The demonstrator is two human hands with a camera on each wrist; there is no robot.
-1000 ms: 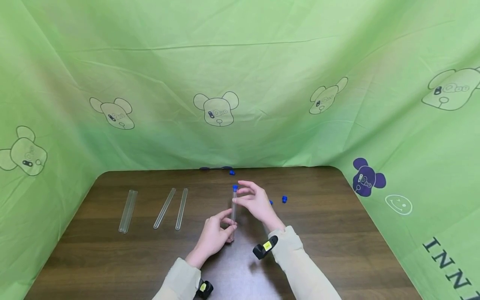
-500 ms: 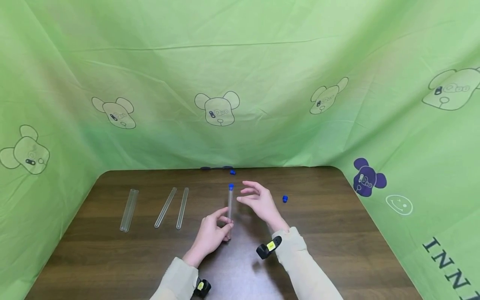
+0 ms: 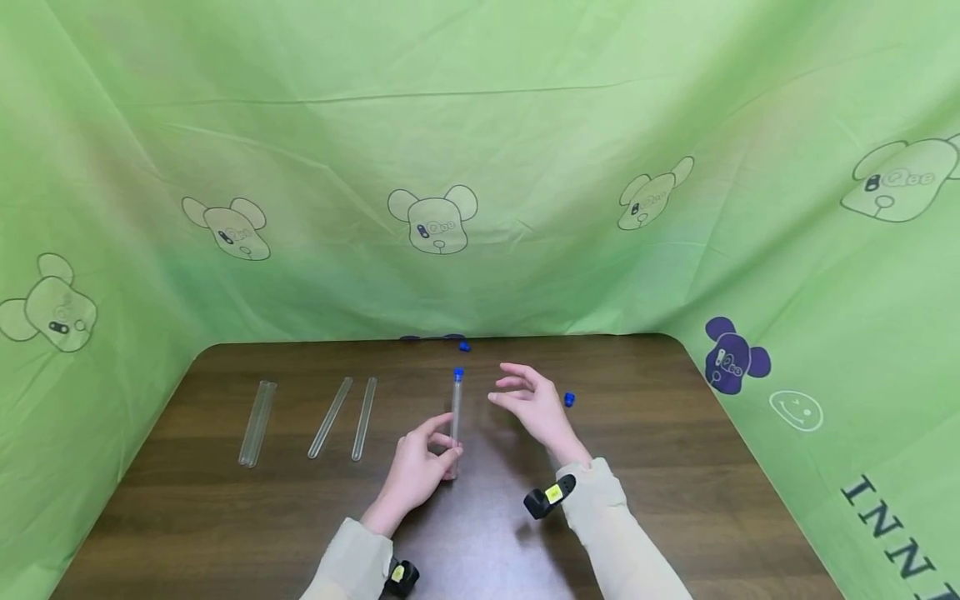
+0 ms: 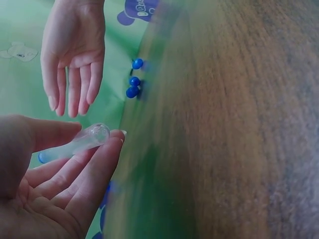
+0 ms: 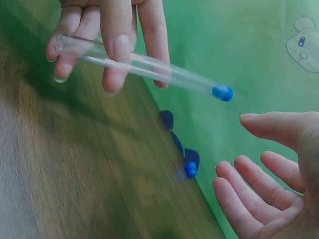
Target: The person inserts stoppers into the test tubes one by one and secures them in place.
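My left hand (image 3: pixel 420 471) pinches a clear glass test tube (image 3: pixel 457 408) between thumb and fingers near its rounded lower end. It stands nearly upright in the head view, with a blue cap (image 3: pixel 458 374) seated in its top. In the right wrist view the tube (image 5: pixel 149 63) slants across the left hand's fingers, its blue cap (image 5: pixel 222 92) pointing toward my right hand. That right hand (image 3: pixel 536 410) is apart from the tube, fingers spread and loosely bent, holding nothing. In the left wrist view the tube's rounded end (image 4: pixel 101 133) faces the camera.
On the wooden table (image 3: pixel 225 533), a pair of test tubes (image 3: pixel 257 423) lies side by side at left, with single tubes (image 3: pixel 330 418) nearer the middle. One loose blue cap (image 3: pixel 464 347) sits by the back edge, another (image 3: pixel 569 400) beyond the right hand. A green curtain (image 3: pixel 435 292) surrounds the table.
My right hand has let go of the test tube and moved off to the right. The left hand has shifted slightly left with the capped tube.
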